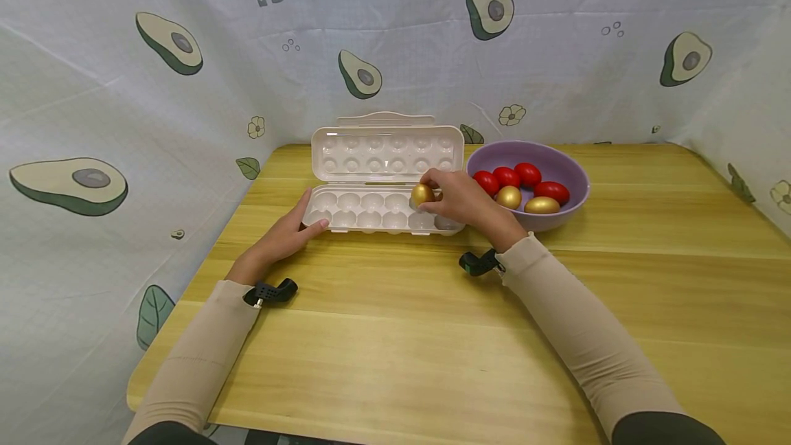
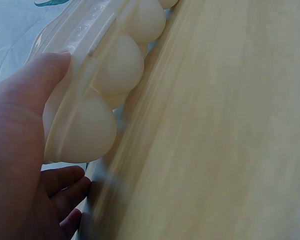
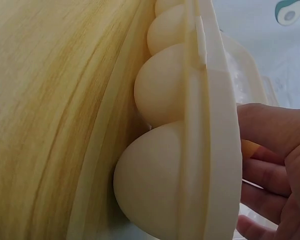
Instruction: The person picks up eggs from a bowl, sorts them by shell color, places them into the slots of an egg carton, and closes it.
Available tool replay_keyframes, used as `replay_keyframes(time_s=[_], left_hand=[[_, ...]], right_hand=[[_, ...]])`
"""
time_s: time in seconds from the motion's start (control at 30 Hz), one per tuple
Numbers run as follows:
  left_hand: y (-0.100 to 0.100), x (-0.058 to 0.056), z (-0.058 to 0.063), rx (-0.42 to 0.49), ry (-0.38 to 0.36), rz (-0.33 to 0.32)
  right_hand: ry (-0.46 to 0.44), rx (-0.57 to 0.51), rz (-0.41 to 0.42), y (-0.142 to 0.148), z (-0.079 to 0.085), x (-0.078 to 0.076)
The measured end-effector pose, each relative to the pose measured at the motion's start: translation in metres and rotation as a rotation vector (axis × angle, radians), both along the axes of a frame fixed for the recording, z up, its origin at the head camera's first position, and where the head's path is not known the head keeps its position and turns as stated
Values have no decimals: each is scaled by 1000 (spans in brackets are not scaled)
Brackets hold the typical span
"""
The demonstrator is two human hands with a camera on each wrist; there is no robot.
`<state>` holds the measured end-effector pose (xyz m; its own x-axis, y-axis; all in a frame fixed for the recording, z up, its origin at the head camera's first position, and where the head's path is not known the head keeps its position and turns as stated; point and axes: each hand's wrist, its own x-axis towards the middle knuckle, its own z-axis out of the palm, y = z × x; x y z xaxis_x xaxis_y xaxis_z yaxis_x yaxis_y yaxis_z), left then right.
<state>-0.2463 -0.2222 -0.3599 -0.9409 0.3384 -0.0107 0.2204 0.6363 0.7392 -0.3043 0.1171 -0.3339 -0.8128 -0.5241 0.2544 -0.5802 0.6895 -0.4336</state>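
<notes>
A pale plastic egg box [image 1: 371, 227] lies with its lid [image 1: 388, 150] raised at the back. My left hand [image 1: 285, 235] holds its left end; in the left wrist view the thumb [image 2: 55, 75] lies over the rim while the lower fingers hang loosely below. My right hand [image 1: 460, 199] pinches a golden egg [image 1: 422, 194] between thumb and fingertips, over the back row of cups toward the right. The cups to its left hold nothing. In the right wrist view the egg is mostly hidden behind the box's rim and the fingers.
A purple bowl [image 1: 571, 174] stands just right of the egg box, holding several red eggs [image 1: 551, 191] and golden eggs [image 1: 542, 205]. All of this is on a wooden table [image 1: 383, 335]. An avocado-print cloth [image 1: 420, 81] hangs behind and to the sides.
</notes>
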Motion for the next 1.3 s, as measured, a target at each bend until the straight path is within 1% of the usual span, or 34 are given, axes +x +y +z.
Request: replay_keyframes(time_s=[0.23,0.4,0.5,0.63,0.83,0.9,1.07,1.3], left_hand=[[0,2,3,-2,-9,7],[-1,4,4,-9,-21,24],[-1,4,4,-8,-26,25],[-5,0,0,0,-29,17],[-14,-15,-20,-13,-1,21],[-16,-19,-25,-15,10,29],[-16,-22,-27,-8,16,41],[-14,-21,-29,-16,23,29]], right_hand=[[28,34,0,-1,-1,-1],[49,24,2,-3,-2,-2],[46,21,2,-4,-2,-2],[34,26,-4,-4,-1,-2],[16,38,-23,-5,-1,-3],[16,38,-31,-5,-1,-4],[17,37,-31,-3,1,-4],[13,25,-10,-1,0,-3]])
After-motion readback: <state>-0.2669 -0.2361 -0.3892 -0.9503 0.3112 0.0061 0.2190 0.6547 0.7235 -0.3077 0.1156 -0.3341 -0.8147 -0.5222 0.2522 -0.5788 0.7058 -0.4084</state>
